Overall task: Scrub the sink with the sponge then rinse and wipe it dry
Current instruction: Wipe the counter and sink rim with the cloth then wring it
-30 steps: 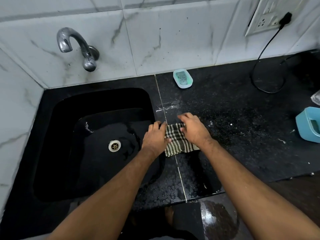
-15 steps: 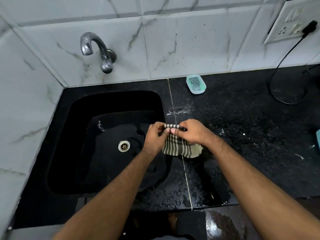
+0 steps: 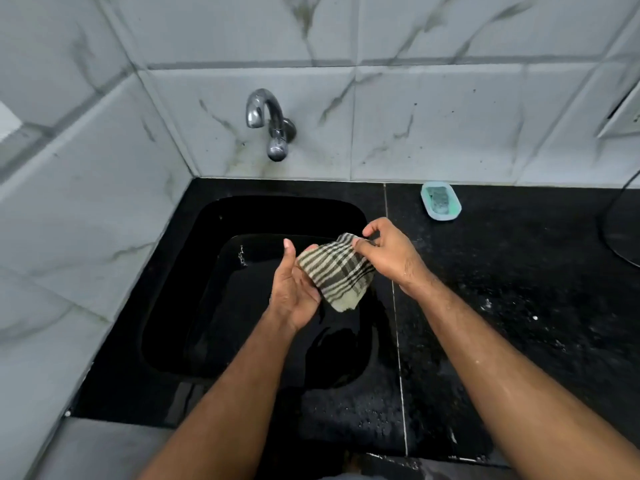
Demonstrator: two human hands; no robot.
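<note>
**Head view: one cloth held over one sink**

Head camera, your holdings as they lie:

- Hands, two. Your left hand (image 3: 294, 289) is turned palm up beneath the cloth, thumb raised, fingers (image 3: 309, 248) loosely extended under the fabric, not curled round it. Your right hand (image 3: 388, 254) pinches the cloth's upper corner between thumb and fingertips, fingers clamped on the fabric.
- Cloth (image 3: 337, 273), one: checked, dark stripes on pale ground, folded, sloping from the right-hand pinch down across the left palm. It hangs in the air above the right half of the basin, its lower corner free.
- Sink (image 3: 194, 306), one: black, rectangular with rounded corners, set into the black worktop (image 3: 519, 289). Your forearms cross its near rim; the left half of the basin lies open.
- Tap (image 3: 272, 126), one: chrome, on the rear tiled wall, above the basin's far edge and well apart from your hands.
- Soap dish (image 3: 440, 201), one: pale green, at the wall, right of the sink.
- Worktop seam (image 3: 398, 341), one pale line, just right of the basin's right edge; water beads on both sides near the front edge.
</note>
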